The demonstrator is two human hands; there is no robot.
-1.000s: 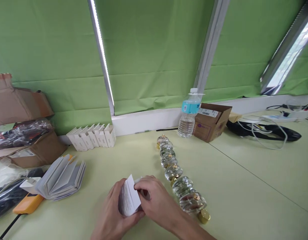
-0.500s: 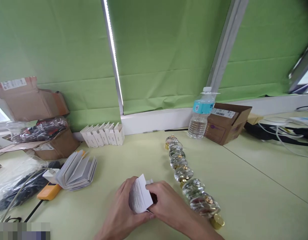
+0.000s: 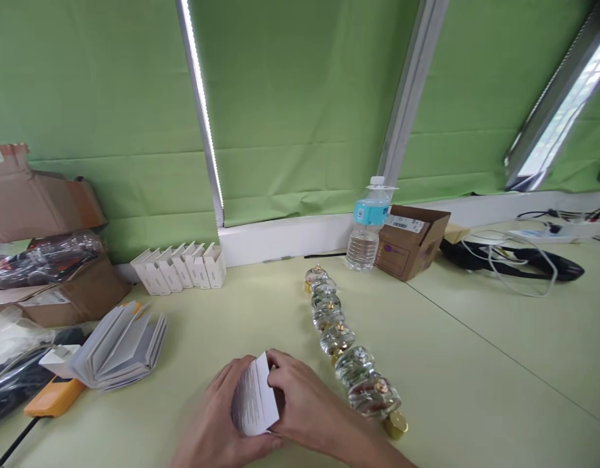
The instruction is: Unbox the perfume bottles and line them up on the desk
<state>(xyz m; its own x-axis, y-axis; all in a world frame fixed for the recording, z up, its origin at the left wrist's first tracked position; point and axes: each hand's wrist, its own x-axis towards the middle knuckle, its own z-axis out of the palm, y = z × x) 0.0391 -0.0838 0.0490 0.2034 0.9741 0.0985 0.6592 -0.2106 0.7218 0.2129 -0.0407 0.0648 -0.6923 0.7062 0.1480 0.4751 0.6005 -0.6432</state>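
Note:
Between my two hands is a small white carton with printed text [image 3: 251, 400], tilted, one white flap standing up. My left hand [image 3: 216, 416] wraps round its left side, thumb along the bottom edge. My right hand [image 3: 302, 400] is closed at the carton's open end, its fingers curled by the flap; the fingertips and the carton's inside are hidden. Just right of my right hand runs a row of clear glass bottles [image 3: 337, 337] lying on the table, with gold-coloured caps such as the nearest one [image 3: 396, 424].
Several small white boxes [image 3: 182, 268] stand in a row at the back. Leftward are a splayed stack of white cards or booklets [image 3: 119, 351], an orange device [image 3: 54, 398] and cardboard boxes [image 3: 41, 201]. A water bottle [image 3: 364, 240] and an open brown box [image 3: 407, 253] stand behind.
My view has swung right, so the table's things sit further left. My right fingers have shifted at the carton's opening; a pale bit visible beside the flap is now hidden.

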